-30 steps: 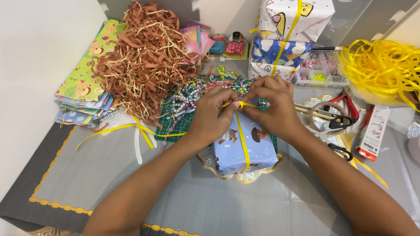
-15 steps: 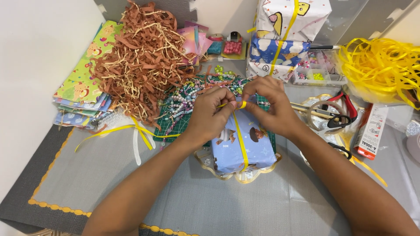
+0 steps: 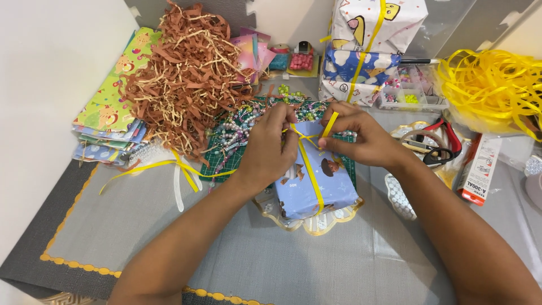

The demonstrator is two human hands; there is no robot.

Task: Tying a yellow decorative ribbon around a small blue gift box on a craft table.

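Observation:
A small box wrapped in blue patterned paper lies on a gold-rimmed tray in the middle of the grey mat. A thin yellow ribbon runs lengthwise over it and crosses at its far end. My left hand pinches the ribbon at the crossing on the left. My right hand pinches a ribbon end on the right, which sticks up between the fingers. Both hands rest at the box's far edge.
A heap of brown paper shreds and folded wrapping sheets lie at the left. Strings of beads cover a green cutting mat. Two wrapped boxes stand behind, loose yellow ribbon and scissors at the right.
My two hands have drawn slightly apart at the box's far end, pulling the ribbon ends. The right hand now holds an end pointing upward.

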